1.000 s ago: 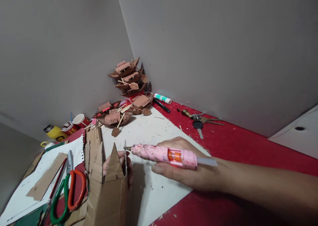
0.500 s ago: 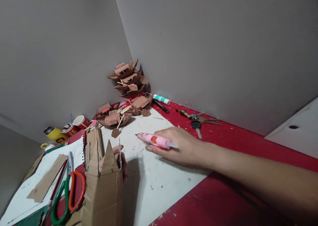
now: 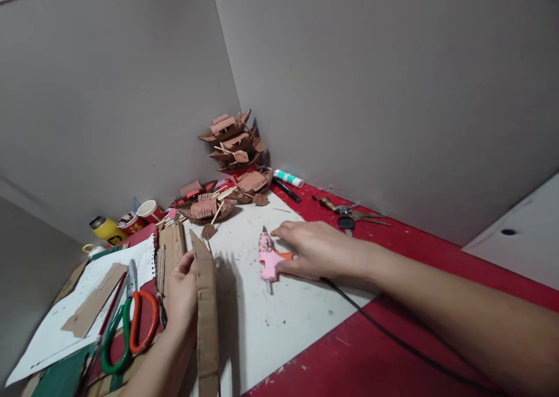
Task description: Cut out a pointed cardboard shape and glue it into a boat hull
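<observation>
Cardboard (image 3: 207, 321), folded into a long, narrow form with a pointed far end, is at the left side of the white board (image 3: 279, 321); its near end runs out of view at the bottom. The left hand (image 3: 182, 289) has its fingers curled against the upper left edge, pinching it, with the thumb out of sight. The pink glue gun (image 3: 268, 260) lies on the white board to the right of the cardboard and apart from it, nozzle pointing away toward the model boats (image 3: 209, 208). The right hand (image 3: 318, 248) is over the gun's handle side, thumb and fingers partly extended and apart; whether they grip the handle cannot be told. A black cord (image 3: 393, 340) runs from beneath that hand across the red counter (image 3: 340, 362). Left of the left hand, scissors (image 3: 126, 333) with one green and one orange handle lie near a brown strip (image 3: 96, 301) on white paper (image 3: 48, 339). Keys (image 3: 346, 224) and a black marker (image 3: 287, 190) lie on the counter beyond the right hand.
</observation>
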A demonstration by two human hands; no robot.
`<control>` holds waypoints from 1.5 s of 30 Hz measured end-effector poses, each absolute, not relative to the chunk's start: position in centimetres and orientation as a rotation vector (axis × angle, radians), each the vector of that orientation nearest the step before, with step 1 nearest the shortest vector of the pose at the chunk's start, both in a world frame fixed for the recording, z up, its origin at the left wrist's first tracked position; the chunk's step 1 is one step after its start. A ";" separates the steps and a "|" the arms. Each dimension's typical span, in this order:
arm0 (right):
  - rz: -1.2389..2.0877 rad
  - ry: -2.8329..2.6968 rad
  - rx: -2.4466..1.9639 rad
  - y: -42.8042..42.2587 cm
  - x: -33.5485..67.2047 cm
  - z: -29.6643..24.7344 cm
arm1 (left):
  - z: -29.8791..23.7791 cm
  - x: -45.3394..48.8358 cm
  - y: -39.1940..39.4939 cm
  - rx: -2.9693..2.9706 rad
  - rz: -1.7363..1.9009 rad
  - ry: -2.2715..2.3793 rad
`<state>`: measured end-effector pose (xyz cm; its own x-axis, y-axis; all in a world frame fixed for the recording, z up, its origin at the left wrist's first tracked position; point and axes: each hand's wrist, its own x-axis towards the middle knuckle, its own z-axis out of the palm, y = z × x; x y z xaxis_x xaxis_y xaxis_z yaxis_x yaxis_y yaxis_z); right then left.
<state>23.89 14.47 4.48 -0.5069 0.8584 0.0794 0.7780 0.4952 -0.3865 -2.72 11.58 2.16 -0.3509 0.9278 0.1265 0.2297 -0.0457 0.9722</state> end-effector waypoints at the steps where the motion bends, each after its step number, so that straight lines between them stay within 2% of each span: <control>1: 0.507 -2.381 -1.352 14.1 23.7 4.7 | 2.1 -2.5 11.5 1.238 1.446 1.635; 6: 1.321 -1.731 -1.005 10.8 21.5 4.9 | 3.0 -0.9 10.4 1.350 1.488 1.693; 9: 1.523 -1.609 -0.940 9.0 19.9 4.3 | 3.6 0.1 9.4 1.487 1.495 1.691; 22: 1.364 -1.509 -1.021 9.8 18.8 3.6 | 4.4 2.1 6.0 1.980 1.257 1.547; 31: 1.483 -1.430 -1.067 9.4 19.7 4.3 | 5.9 2.3 5.4 1.649 1.245 1.662; 45: 1.221 -1.665 -1.080 9.9 20.5 3.0 | 5.1 2.3 5.9 2.087 1.126 1.613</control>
<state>20.47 9.91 3.01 -0.3259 0.9392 0.1079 0.1795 0.1735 -0.9683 2.33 5.92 5.12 0.0768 0.9094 0.4088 0.6970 -0.3421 0.6302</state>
